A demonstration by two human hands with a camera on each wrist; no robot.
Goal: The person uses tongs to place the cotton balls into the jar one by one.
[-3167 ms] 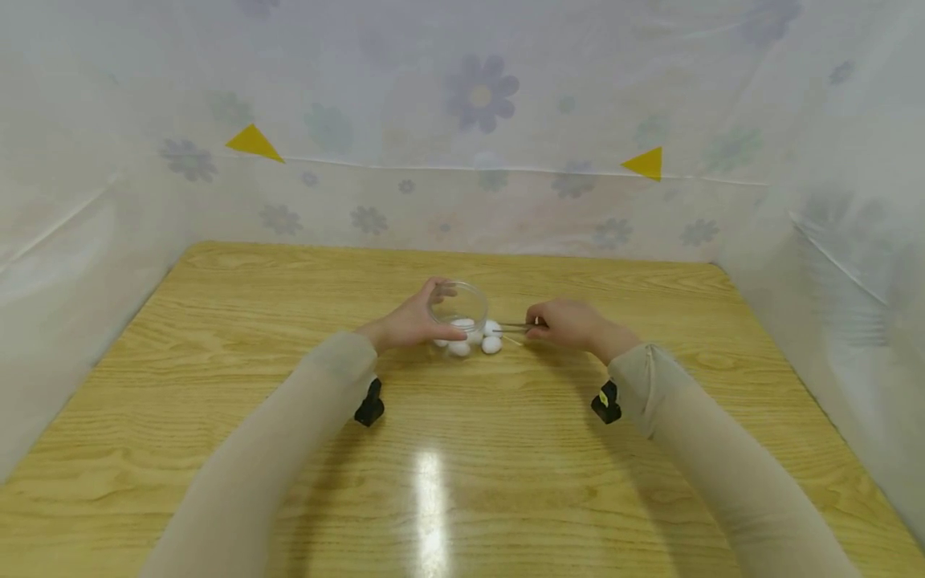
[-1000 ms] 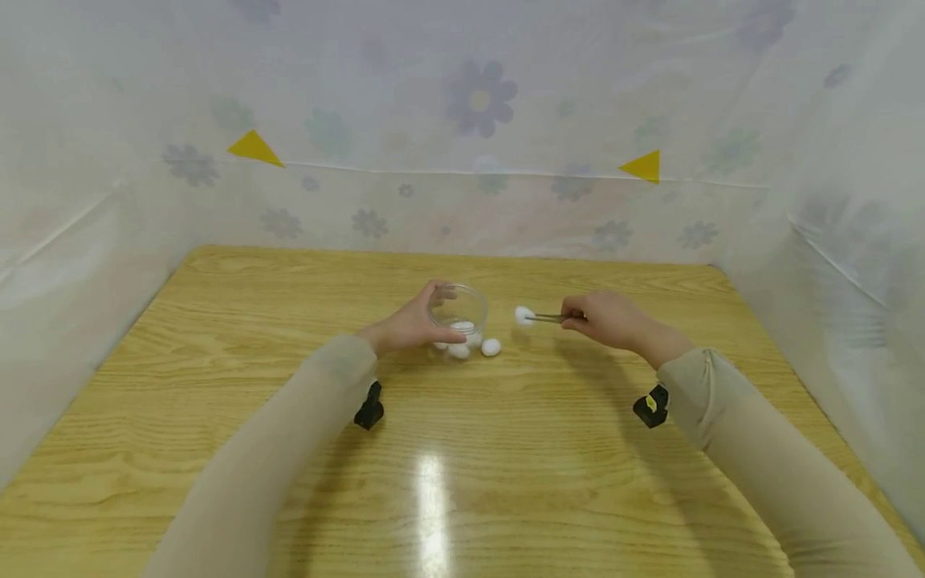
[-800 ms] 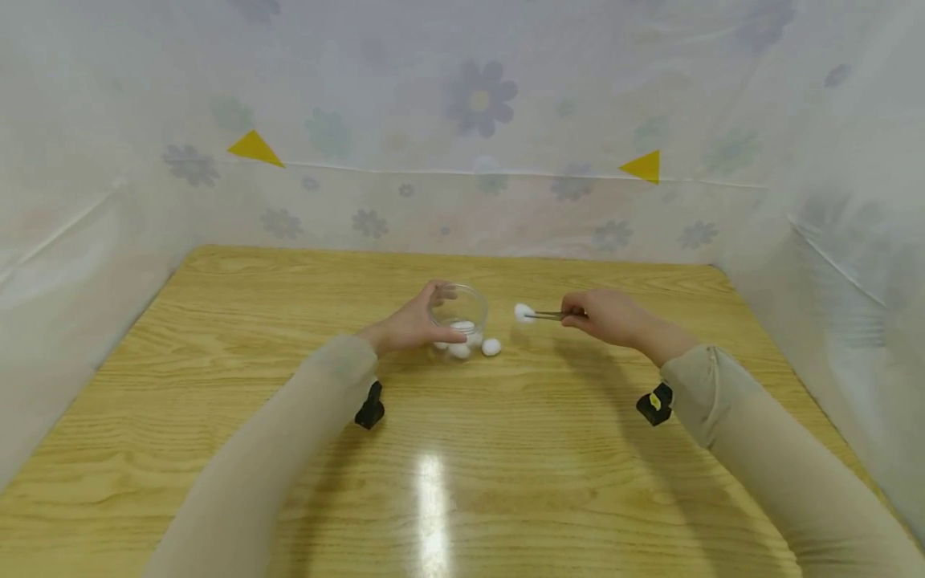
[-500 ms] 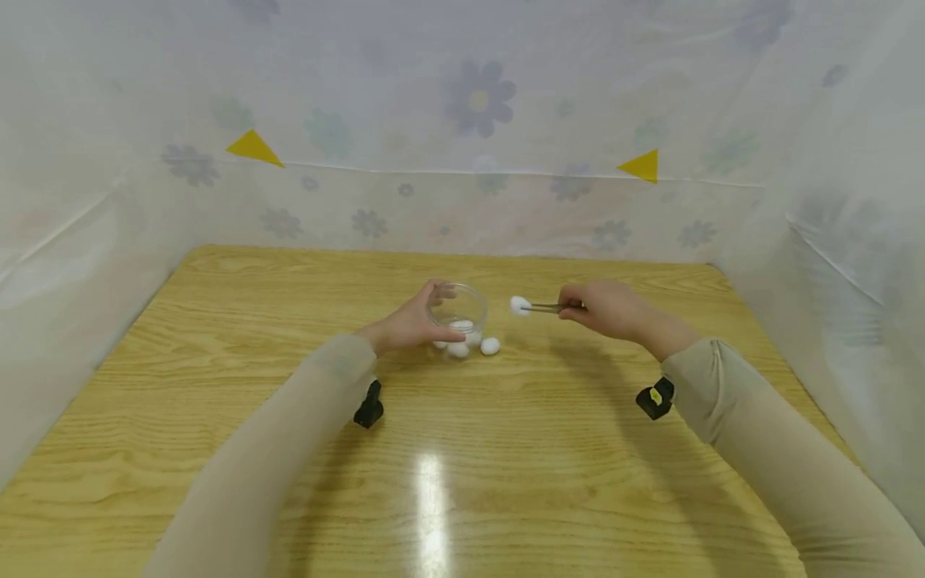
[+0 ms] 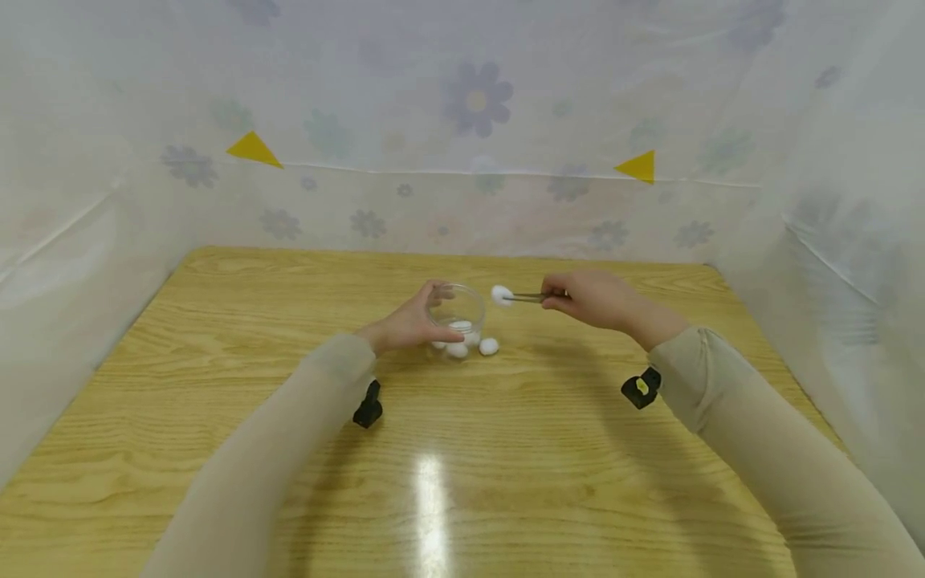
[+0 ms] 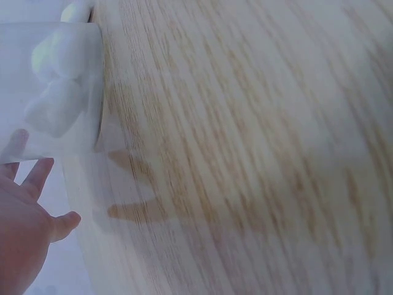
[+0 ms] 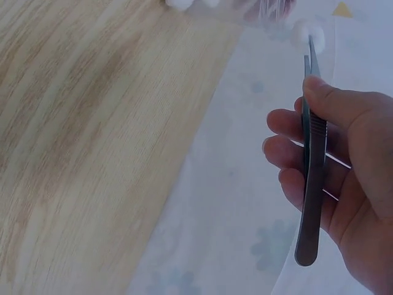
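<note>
Head view: right hand (image 5: 588, 299) pinches tweezers (image 5: 526, 298) clamping a cotton ball (image 5: 500, 295), raised just beside the jar's rim. Left hand (image 5: 408, 324) curls around the clear jar (image 5: 458, 315) on the counter (image 5: 462, 449), cotton balls inside, one (image 5: 489, 346) loose alongside.

jars 1 (image 5: 458, 307) | tweezers 1 (image 5: 526, 298) | cotton balls outside jar 2 (image 5: 489, 346) | yellow triangles 2 (image 5: 252, 147)

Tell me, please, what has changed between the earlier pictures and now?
The right hand, pinching the metal tweezers, lifted one white cotton ball off the wooden table and carried it up towards the clear plastic jar. The left hand still holds the jar; one cotton ball stays beside it.
</note>
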